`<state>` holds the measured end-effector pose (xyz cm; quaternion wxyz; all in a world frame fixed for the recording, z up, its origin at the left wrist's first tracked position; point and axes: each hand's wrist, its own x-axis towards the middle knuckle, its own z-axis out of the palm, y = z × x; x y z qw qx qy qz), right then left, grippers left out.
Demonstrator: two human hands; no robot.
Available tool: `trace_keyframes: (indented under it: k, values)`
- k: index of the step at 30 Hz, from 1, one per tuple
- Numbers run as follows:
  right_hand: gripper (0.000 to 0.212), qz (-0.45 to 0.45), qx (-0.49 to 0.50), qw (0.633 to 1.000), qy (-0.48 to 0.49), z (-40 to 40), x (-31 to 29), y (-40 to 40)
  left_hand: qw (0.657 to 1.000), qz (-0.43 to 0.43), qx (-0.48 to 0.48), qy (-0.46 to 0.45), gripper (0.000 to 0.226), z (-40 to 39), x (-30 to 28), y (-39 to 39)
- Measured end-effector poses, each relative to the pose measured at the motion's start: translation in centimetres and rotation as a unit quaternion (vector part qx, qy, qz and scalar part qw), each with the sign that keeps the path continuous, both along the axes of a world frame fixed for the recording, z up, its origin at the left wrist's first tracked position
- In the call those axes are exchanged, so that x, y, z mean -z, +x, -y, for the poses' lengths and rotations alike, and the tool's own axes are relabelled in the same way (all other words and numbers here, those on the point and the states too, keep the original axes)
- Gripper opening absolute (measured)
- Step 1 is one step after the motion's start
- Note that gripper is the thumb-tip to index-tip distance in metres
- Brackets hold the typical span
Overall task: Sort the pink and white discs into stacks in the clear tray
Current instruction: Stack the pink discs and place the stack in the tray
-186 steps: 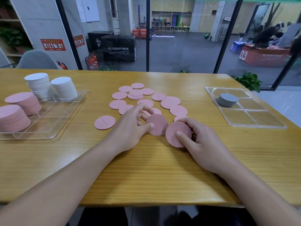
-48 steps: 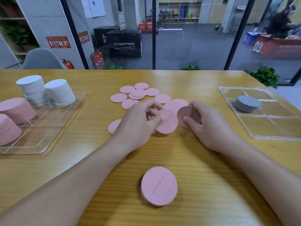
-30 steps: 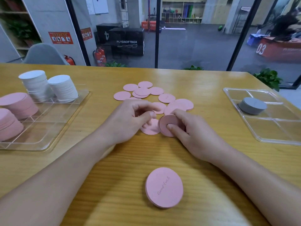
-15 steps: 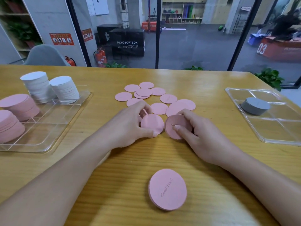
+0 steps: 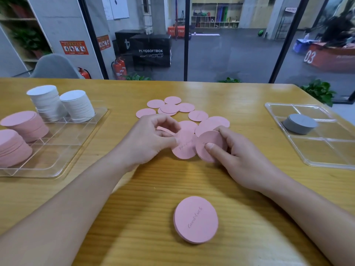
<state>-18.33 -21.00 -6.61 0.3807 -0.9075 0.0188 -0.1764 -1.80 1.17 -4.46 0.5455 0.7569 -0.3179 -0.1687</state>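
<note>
Wooden table carries everything, and its layout suggests a sorting line: loose stock in the middle, storage to the side. On the left the clear tray keeps colours apart by compartment, with two white stacks at the back and two pink stacks nearer, so most of the job looks done. A second tray on the right holds only a grey puck. Loose pink discs lie scattered mid-table, and a small gathered pile sits close to the body, probably as a batch for carrying over together. The right hand has thumb and fingers clamped on a tilted disc. The left hand pinches another disc by its edge, likely lifting it clear.
</note>
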Motion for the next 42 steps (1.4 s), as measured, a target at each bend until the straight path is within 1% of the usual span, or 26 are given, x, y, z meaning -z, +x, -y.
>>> trace_keyframes:
  k: [2, 4, 6, 7, 10, 12, 13, 15, 17, 18, 21, 22, 23, 25, 27, 29, 32, 34, 39, 41, 42]
  values:
    - [0.026, -0.005, 0.003, 1.000, 0.001, 0.0, 0.1, 0.1, 1.000, 0.008, 0.003, -0.003, 0.029, 0.2, -0.1, -0.3]
    - [0.019, -0.008, 0.008, 1.000, -0.001, 0.0, 0.2, 0.3, 1.000, 0.003, 0.020, -0.017, 0.027, 0.2, -0.1, -0.4]
    - [0.007, -0.017, 0.006, 1.000, 0.003, 0.1, 0.3, 0.4, 0.999, 0.004, 0.045, -0.027, 0.026, 0.3, -0.2, -0.6]
    - [0.005, -0.022, 0.001, 1.000, 0.002, 0.0, 0.3, 0.4, 0.998, 0.006, 0.060, -0.031, 0.026, 0.3, -0.1, -0.6]
    - [0.012, -0.024, -0.027, 0.999, -0.032, -0.3, 0.2, 0.4, 0.993, -0.001, 0.110, -0.041, 0.031, 0.3, -0.1, -1.1]
    - [0.009, -0.026, -0.035, 0.998, -0.046, -0.3, 0.2, 0.4, 0.991, 0.012, 0.127, -0.037, 0.033, 0.2, 0.0, -1.1]
    - [0.006, -0.028, -0.032, 0.998, -0.045, -0.3, 0.3, 0.5, 0.992, 0.033, 0.118, -0.028, 0.033, 0.2, -0.1, -0.9]
    - [0.008, -0.029, -0.025, 0.999, -0.038, -0.1, 0.4, 0.5, 0.991, 0.121, 0.046, 0.021, 0.029, -0.1, 0.1, -0.3]
    - [0.010, -0.029, -0.026, 0.999, -0.038, 0.0, 0.4, 0.4, 0.967, 0.230, -0.046, 0.102, 0.019, -0.3, 0.2, 0.3]
    - [0.011, -0.031, -0.026, 0.998, -0.040, 0.0, 0.4, 0.4, 0.952, 0.261, -0.066, 0.144, 0.020, -0.3, 0.6, 0.6]
    - [0.013, -0.030, -0.024, 0.998, -0.044, -0.1, 0.3, 0.3, 0.919, 0.271, -0.052, 0.283, 0.050, 0.1, 2.4, 1.1]
    - [0.014, -0.029, -0.024, 0.998, -0.044, -0.1, 0.3, 0.3, 0.914, 0.269, -0.050, 0.300, 0.053, 0.3, 2.8, 1.0]
    - [0.014, -0.028, -0.024, 0.998, -0.043, -0.1, 0.3, 0.3, 0.917, 0.263, -0.043, 0.297, 0.050, 0.4, 2.9, 0.9]
    - [0.012, -0.028, -0.024, 0.998, -0.043, -0.2, 0.2, 0.3, 0.936, 0.241, -0.020, 0.256, 0.039, 0.6, 2.9, 0.5]
    - [0.011, -0.031, -0.022, 0.998, -0.047, -0.3, 0.2, 0.3, 0.945, 0.236, -0.002, 0.227, 0.035, 0.9, 2.7, -0.1]
    - [0.011, -0.033, -0.018, 0.998, -0.052, -0.3, 0.3, 0.3, 0.941, 0.259, 0.004, 0.216, 0.033, 1.3, 2.7, -0.4]
    - [0.010, -0.032, -0.019, 0.998, -0.043, -0.2, 0.3, 0.3, 0.935, 0.287, -0.024, 0.207, 0.029, 1.6, 2.5, -0.7]
    - [0.010, -0.032, -0.019, 0.999, -0.039, -0.2, 0.3, 0.3, 0.943, 0.277, -0.032, 0.182, 0.032, 1.8, 2.3, -0.7]
    - [0.009, -0.024, -0.013, 0.999, -0.033, -0.2, 0.1, 0.2, 0.963, 0.244, -0.030, 0.114, 0.063, 1.9, 2.2, -0.4]
    - [0.010, -0.021, -0.009, 0.999, -0.025, -0.1, 0.1, 0.1, 0.971, 0.215, -0.037, 0.099, 0.062, 1.7, 1.9, -0.2]
    - [0.010, -0.021, -0.006, 0.999, -0.026, -0.1, 0.1, 0.1, 0.973, 0.206, -0.042, 0.093, 0.055, 1.5, 1.7, 0.0]
